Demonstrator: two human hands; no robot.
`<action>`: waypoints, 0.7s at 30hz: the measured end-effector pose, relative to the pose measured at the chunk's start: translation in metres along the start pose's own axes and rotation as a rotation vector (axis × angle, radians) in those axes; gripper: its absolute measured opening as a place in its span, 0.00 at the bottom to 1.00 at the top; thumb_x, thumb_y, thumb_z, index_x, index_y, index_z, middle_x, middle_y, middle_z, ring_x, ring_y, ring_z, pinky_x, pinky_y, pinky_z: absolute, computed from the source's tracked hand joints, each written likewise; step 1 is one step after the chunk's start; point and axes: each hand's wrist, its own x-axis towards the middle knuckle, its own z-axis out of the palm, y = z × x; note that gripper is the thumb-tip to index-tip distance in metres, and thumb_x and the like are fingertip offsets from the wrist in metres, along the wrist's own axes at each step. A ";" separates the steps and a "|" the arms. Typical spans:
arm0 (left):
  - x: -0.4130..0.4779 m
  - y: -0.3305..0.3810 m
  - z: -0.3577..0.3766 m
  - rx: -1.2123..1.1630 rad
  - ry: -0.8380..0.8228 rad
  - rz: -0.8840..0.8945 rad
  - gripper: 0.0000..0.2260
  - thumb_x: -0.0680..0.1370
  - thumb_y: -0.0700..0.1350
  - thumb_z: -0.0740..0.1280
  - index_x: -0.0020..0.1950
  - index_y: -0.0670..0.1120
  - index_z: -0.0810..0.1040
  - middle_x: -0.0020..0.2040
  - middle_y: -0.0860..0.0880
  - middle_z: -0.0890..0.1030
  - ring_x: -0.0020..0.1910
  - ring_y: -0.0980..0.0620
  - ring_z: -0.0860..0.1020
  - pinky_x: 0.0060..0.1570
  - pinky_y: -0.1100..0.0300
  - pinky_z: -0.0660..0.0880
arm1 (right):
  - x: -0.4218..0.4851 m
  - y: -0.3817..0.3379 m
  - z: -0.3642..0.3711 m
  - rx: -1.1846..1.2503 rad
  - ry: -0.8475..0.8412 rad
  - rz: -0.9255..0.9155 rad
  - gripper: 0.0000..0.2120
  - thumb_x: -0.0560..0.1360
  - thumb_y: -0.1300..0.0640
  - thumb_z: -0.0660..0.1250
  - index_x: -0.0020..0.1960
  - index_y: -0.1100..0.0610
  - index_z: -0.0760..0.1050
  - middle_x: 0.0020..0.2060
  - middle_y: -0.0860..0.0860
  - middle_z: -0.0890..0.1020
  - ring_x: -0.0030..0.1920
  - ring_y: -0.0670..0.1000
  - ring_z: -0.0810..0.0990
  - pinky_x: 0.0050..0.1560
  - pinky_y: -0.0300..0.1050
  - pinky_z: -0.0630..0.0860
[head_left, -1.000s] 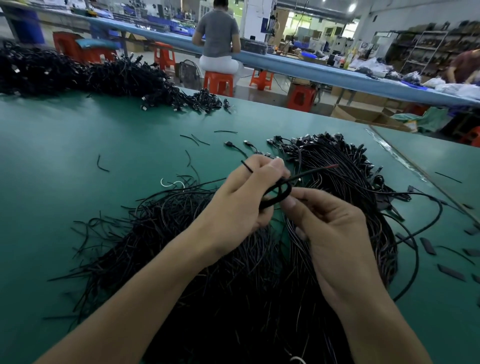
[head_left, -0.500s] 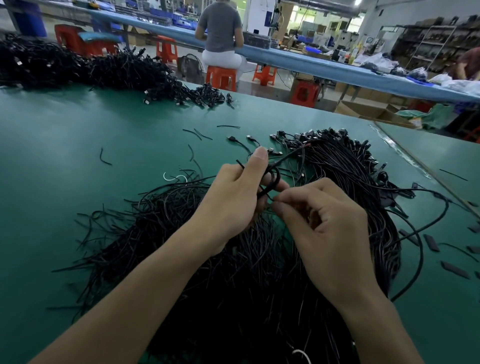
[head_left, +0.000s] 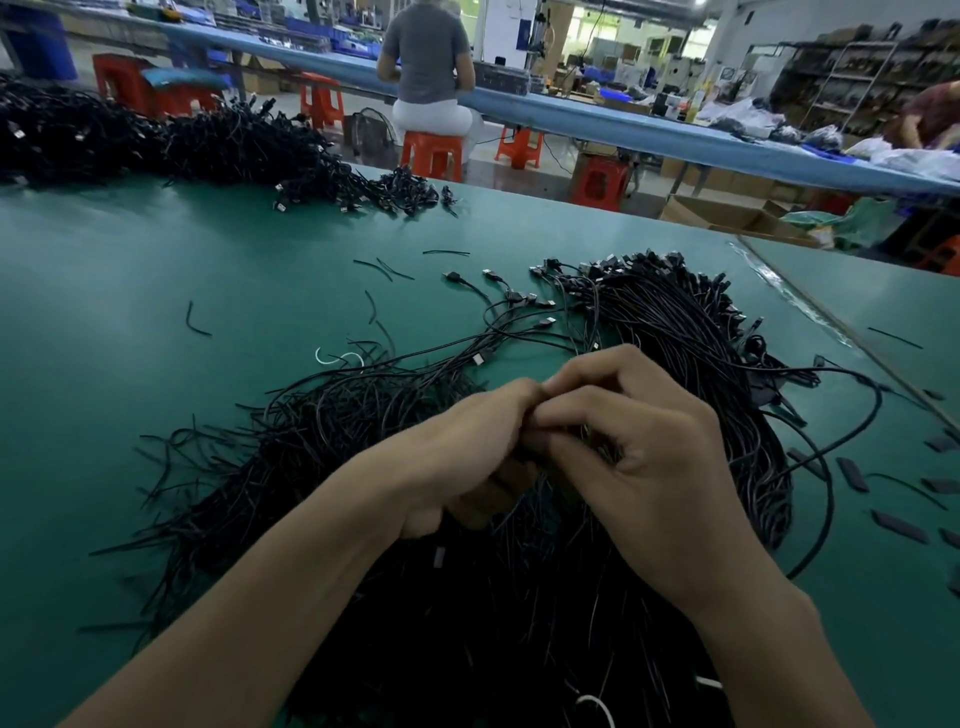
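Note:
A big heap of black cables (head_left: 649, 364) with USB plugs lies on the green table (head_left: 130, 312) in front of me. My left hand (head_left: 467, 452) and my right hand (head_left: 639, 447) meet fingertip to fingertip just above the heap, both with fingers curled. Between them they pinch a thin black cable or tie (head_left: 597, 441), which is almost wholly hidden by the fingers. A second bundle of loose black wire ends (head_left: 332, 431) fans out to the left under my left forearm.
Short black ties (head_left: 200, 322) and flat black tabs (head_left: 852, 474) lie scattered on the table. Another large cable pile (head_left: 197, 140) sits at the far left edge. A seated person (head_left: 426, 67), orange stools (head_left: 431, 153) and a long blue bench (head_left: 623, 124) lie beyond.
The black loop that showed between my fingers is now hidden. Both hands have dropped lower towards the heap and closed tighter together.

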 end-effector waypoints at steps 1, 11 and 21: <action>0.000 0.001 -0.001 -0.033 -0.046 -0.018 0.22 0.79 0.62 0.52 0.29 0.52 0.63 0.26 0.53 0.59 0.20 0.56 0.53 0.21 0.72 0.52 | 0.001 0.000 -0.001 0.032 0.009 0.048 0.06 0.70 0.65 0.76 0.44 0.57 0.85 0.46 0.48 0.79 0.47 0.42 0.78 0.48 0.29 0.70; -0.011 0.003 0.000 0.438 -0.195 0.262 0.09 0.68 0.44 0.79 0.37 0.46 0.78 0.31 0.52 0.73 0.30 0.54 0.71 0.34 0.62 0.67 | 0.003 -0.003 -0.014 0.115 -0.145 0.149 0.08 0.68 0.64 0.78 0.41 0.53 0.85 0.44 0.41 0.84 0.47 0.43 0.83 0.49 0.35 0.77; -0.010 0.004 0.002 0.489 -0.109 0.340 0.05 0.78 0.36 0.70 0.52 0.36 0.79 0.49 0.33 0.80 0.48 0.40 0.80 0.55 0.37 0.75 | 0.002 -0.014 -0.015 -0.073 -0.132 0.012 0.08 0.73 0.63 0.73 0.44 0.51 0.78 0.37 0.42 0.79 0.41 0.45 0.78 0.41 0.40 0.74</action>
